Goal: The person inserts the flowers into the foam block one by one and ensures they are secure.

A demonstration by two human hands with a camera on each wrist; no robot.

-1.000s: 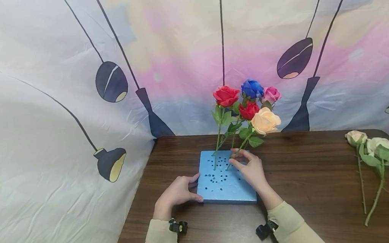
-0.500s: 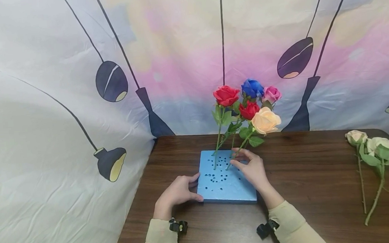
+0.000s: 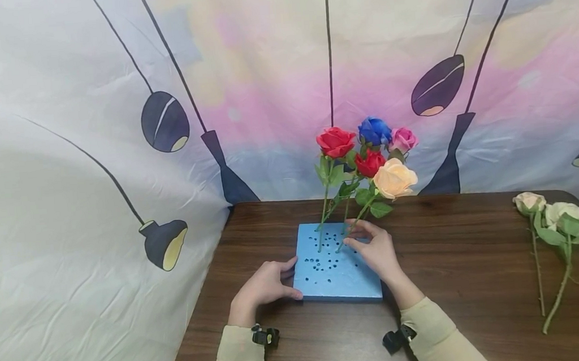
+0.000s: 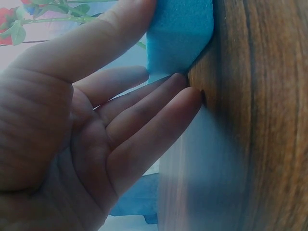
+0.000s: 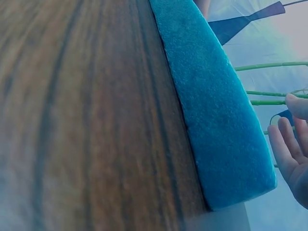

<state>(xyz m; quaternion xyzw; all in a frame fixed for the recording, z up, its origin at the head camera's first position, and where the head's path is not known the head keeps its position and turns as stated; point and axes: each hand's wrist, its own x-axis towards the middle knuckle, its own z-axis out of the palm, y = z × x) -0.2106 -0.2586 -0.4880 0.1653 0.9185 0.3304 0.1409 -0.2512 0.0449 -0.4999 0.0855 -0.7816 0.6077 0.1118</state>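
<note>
Dark wood-grain bench (image 3: pixel 454 258) | square blue block (image 3: pixel 350 280) on it, grainy, holed | left hand (image 3: pixel 264 284): fingers extended, touching block's side | right hand (image 3: pixel 375 253): apparently pinching slender stem (image 3: pixel 364 211) of peach rose (image 3: pixel 395 178), slanting from block

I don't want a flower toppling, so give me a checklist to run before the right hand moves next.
1. Left hand steadying the blue block: ok, touching its left side.
2. Block flat on the table: ok.
3. Right hand on the peach rose: ok, pinching its stem low down.
4. Peach stem seated deep enough: cannot tell.
5. Peach rose upright: not ok, it leans right.
6. Free holes for the cream roses: ok, several.
</note>
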